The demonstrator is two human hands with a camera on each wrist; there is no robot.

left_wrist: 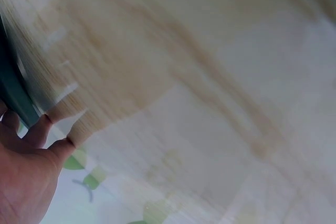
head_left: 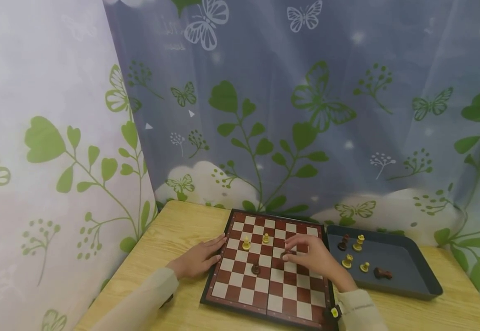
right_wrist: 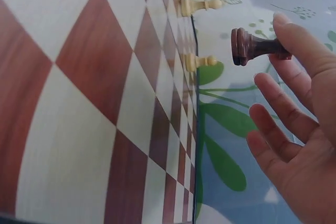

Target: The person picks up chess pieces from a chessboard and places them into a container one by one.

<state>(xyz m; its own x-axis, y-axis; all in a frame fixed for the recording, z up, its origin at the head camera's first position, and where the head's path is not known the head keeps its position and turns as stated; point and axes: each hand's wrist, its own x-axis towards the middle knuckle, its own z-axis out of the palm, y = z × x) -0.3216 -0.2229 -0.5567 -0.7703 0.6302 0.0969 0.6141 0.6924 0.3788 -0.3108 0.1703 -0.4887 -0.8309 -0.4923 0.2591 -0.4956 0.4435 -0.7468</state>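
Note:
A red-and-white chessboard (head_left: 281, 290) lies on the table. Above its squares, my right hand (head_left: 318, 261) pinches a dark brown chess piece (right_wrist: 253, 45) between thumb and index finger, base away from the fingertips. The other fingers are spread loosely in the right wrist view. My left hand (head_left: 196, 260) rests by the board's left edge, its fingers extended against the rim. On the board stand a yellow pawn (head_left: 266, 238), another yellow piece (head_left: 246, 243) and a dark piece (head_left: 256, 269). Fingers partly hide the pinched piece in the head view.
To the right of the board sits a dark tray (head_left: 420, 280) with several yellow and dark chess pieces, such as a dark one (head_left: 383, 273) lying on its side. The wooden table (head_left: 182, 220) meets a patterned curtain (head_left: 265, 119) behind the board.

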